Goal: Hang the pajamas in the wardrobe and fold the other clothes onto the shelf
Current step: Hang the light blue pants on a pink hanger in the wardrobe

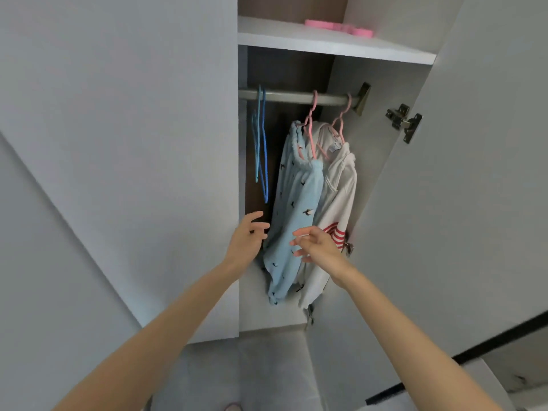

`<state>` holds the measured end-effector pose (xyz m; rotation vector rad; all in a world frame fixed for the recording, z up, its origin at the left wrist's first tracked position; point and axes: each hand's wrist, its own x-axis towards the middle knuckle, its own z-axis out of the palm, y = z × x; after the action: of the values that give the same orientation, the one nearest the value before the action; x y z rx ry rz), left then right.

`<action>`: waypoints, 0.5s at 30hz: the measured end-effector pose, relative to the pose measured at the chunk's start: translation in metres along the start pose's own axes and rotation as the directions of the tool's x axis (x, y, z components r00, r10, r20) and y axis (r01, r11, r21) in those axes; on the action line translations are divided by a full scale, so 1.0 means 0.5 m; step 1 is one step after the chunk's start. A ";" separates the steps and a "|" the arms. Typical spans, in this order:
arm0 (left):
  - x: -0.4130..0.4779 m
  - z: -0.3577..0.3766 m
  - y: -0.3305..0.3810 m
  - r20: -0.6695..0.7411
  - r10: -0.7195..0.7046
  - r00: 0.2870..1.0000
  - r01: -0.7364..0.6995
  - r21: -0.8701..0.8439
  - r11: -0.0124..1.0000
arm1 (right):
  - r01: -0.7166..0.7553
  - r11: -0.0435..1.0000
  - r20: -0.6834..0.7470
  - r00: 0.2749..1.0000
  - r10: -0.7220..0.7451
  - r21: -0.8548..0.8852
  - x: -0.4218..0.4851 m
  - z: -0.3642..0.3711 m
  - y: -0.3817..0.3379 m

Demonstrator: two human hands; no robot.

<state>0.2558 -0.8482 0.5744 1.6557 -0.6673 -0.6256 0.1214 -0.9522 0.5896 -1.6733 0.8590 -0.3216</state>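
The wardrobe (370, 143) stands open in the middle of the frame. Its shelf (326, 43), across the upper centre, shows no folded clothes, only a flat pink thing (338, 26), so the folding part looks not yet done.

The hanging part seems largely finished. A white top (338, 197) with red stripes and the pale blue patterned pajama trousers (293, 209) each hang on a pink hanger (310, 123) from the rail (290, 96), touching side by side. The trousers sit in the centre of the frame with the gathered waistband up at the hanger. Their long axis runs down and slightly left, and the leg ends point toward the lower centre.

The right hand (317, 244) hovers in front of the lower trousers with its fingers spread and pinching nothing; whether they touch the cloth I cannot tell. The left hand (246, 238) is just beside the trousers' left edge, its fingers loosely apart and empty.

Two bare blue hangers (262, 149) hang at the rail's left end.
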 end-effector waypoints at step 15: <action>-0.667 -0.182 -0.153 -0.516 -0.240 0.822 0.236 -0.076 0.969 | 0.148 0.968 0.464 0.885 -0.038 -0.203 -0.372 0.229 0.114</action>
<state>0.0971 -0.5349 0.5303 1.8114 -0.0580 -0.3195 0.0428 -0.7454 0.5453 -1.9075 0.4720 0.1193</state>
